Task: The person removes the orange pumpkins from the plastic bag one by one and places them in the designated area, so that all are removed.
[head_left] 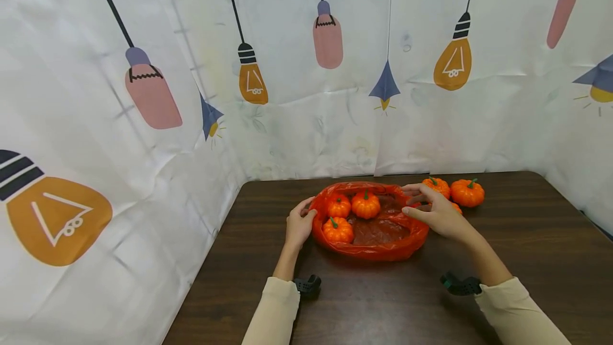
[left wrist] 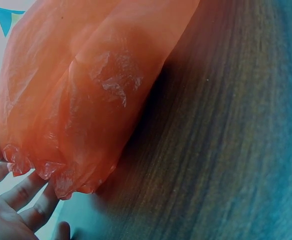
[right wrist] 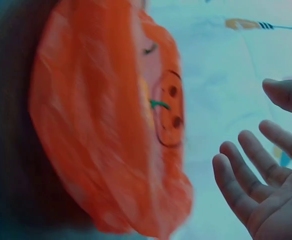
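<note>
A red plastic bag (head_left: 373, 252) lies open on the dark wooden table, its rim spread wide. Inside, toward the left, are three small orange pumpkins: one at the back left (head_left: 339, 206), one at the back (head_left: 366, 205) and one in front (head_left: 338, 230). My left hand (head_left: 300, 223) is at the bag's left end; in the left wrist view its loosely extended fingers (left wrist: 23, 194) touch the crumpled plastic, partly hidden behind it. Above the bag's right rim is my right hand (head_left: 442, 217), fingers spread and holding nothing. The right wrist view shows a drawn face on the bag.
More small pumpkins stand beyond my right hand, including one at the far right (head_left: 467, 192) and another beside it (head_left: 437, 187); a further one is mostly hidden by the hand. A white curtain (head_left: 306, 137) printed with lamps hangs behind and left of the table (head_left: 541, 238).
</note>
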A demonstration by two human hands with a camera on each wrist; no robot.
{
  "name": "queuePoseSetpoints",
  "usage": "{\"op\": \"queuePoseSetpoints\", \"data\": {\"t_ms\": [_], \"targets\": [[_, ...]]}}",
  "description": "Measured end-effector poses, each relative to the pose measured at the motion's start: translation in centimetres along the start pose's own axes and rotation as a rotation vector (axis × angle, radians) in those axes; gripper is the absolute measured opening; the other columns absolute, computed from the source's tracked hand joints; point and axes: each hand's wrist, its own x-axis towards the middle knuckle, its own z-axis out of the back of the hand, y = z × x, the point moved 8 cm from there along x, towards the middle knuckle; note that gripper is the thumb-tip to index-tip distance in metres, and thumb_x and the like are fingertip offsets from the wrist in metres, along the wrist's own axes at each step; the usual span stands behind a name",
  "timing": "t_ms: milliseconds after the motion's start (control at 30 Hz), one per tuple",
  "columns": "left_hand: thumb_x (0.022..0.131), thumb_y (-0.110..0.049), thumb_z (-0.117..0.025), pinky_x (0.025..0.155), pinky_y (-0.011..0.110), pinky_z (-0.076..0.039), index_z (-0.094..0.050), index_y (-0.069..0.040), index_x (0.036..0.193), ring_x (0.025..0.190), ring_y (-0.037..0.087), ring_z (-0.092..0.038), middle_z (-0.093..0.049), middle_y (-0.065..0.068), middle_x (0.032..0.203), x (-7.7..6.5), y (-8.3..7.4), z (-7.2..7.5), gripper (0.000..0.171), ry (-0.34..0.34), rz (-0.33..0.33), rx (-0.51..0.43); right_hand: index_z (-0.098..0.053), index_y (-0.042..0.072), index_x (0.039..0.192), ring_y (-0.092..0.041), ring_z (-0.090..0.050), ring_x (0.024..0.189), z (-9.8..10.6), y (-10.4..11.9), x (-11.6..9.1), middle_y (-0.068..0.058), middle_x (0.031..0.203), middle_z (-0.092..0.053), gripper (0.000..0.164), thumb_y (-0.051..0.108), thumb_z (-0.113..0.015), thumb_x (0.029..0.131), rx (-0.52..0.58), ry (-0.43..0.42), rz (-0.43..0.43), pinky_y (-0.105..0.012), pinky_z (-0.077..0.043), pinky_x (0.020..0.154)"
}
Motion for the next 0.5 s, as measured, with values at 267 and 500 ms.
{"op": "queuePoseSetpoints", "data": {"t_ms": [267,500], "targets": [[0.096,-0.016,-0.065,0.064,0.027,-0.049,-0.072,-0.025,0.129,0.073,0.014,-0.061,-0.075,0.009,0.09,0.1,-0.2,-0.1,0.035,-0.011,-0.008,0.009,-0.051,0.007,0.141,-0.042,-0.057,0.122,-4.5,-0.9,0.8,-0.021,0.137,-0.056,0.053,0.028,-0.071,0.097,0.054,0.039,-0.032,-0.042,-0.055,0.091],[0.095,-0.017,-0.066,0.066,0.027,-0.049,-0.073,-0.027,0.127,0.074,0.014,-0.061,-0.075,0.008,0.089,0.1,-0.2,0.0,0.035,-0.024,-0.011,0.019,-0.047,0.004,0.144,-0.042,-0.054,0.128,-7.2,-1.6,1.8,-0.021,0.145,-0.05,0.061,0.031,-0.072,0.096,0.032,0.033,-0.084,-0.057,-0.048,0.103]]}}
